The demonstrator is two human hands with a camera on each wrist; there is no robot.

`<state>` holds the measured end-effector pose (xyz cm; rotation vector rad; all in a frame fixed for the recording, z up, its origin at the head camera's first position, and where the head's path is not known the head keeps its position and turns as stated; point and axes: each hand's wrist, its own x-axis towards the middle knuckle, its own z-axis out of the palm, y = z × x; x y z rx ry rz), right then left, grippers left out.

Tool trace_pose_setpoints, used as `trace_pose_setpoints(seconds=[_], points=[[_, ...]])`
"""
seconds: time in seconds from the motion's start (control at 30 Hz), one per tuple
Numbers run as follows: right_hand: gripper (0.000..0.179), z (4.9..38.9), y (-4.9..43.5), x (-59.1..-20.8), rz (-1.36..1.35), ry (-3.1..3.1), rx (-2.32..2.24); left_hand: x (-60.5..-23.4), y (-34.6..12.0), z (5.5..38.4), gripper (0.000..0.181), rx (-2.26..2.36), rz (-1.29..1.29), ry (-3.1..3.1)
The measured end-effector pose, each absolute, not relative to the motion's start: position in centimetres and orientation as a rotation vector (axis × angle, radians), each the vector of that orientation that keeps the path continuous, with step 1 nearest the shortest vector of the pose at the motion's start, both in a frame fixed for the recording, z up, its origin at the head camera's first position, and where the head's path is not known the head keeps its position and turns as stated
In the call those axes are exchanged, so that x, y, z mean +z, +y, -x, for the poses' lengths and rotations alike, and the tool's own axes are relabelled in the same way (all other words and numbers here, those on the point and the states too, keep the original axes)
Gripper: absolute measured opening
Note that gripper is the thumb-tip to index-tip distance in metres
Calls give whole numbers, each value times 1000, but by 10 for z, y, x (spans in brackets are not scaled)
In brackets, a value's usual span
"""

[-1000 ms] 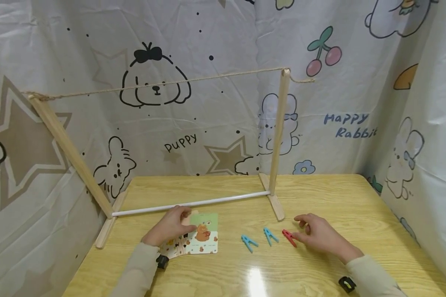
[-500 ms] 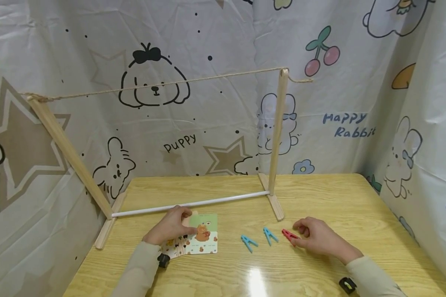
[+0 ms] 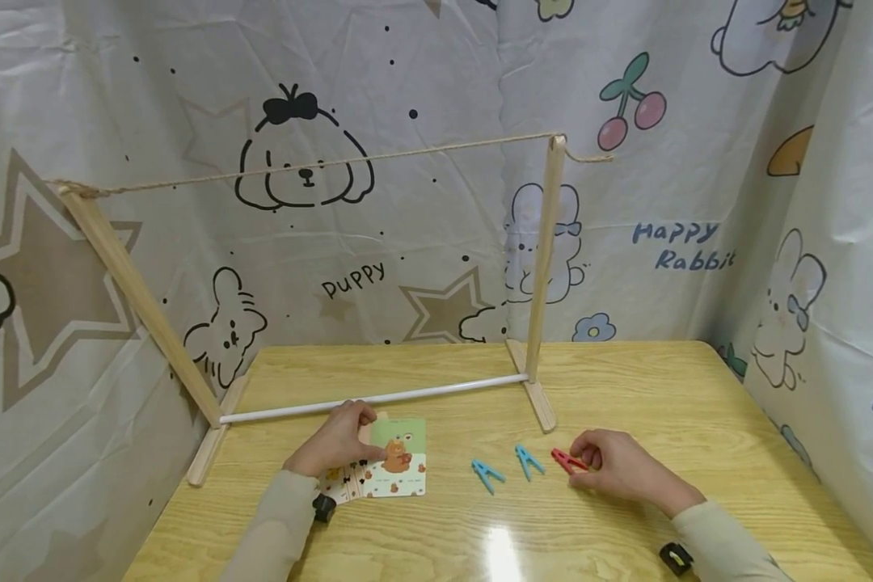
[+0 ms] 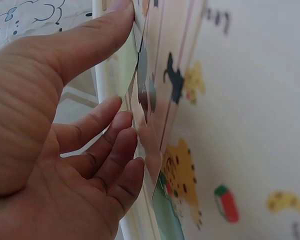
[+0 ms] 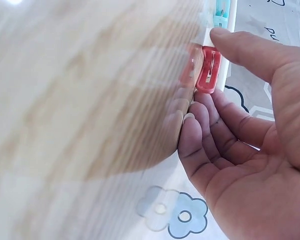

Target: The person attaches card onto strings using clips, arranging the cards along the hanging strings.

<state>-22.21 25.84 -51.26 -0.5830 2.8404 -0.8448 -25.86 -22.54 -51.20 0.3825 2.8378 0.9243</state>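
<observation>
The frame (image 3: 544, 267) stands on the surface (image 3: 626, 380), before the curtain (image 3: 436, 218). Cord (image 3: 436, 149) spans its post tops, bar (image 3: 444, 390) below. Cards (image 3: 407, 477) lie before the bar (overlapping), beneath left fingers (image 3: 364, 412). Right of them, three clothespins (image 3: 523, 454) lie spaced, the rightmost clothespin (image 3: 558, 456) between right fingers (image 3: 591, 440).

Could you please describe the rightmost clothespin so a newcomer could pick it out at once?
On the wooden table stands a wooden frame strung with cord. Near its right foot, three clothespins form a row; at the right end is the red clothespin, the only one not blue.
</observation>
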Motion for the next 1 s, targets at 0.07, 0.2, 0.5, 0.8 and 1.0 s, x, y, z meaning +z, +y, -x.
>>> trace_pose_setpoints(seconds=[0.07, 0.2, 0.5, 0.8, 1.0], points=[[33, 222, 258, -513, 594, 2845, -845, -512, -225, 259, 68, 941, -376, 2835], [30, 223, 258, -513, 593, 2848, -842, -512, -224, 258, 69, 991, -373, 2821], [23, 223, 259, -511, 629, 2840, -841, -512, -225, 260, 68, 1115, -359, 2751], [17, 219, 254, -490, 559, 2867, -810, -504, -229, 256, 73, 1172, -344, 2760], [16, 224, 254, -469, 639, 2927, -789, -499, -234, 254, 70, 1215, -342, 2766]])
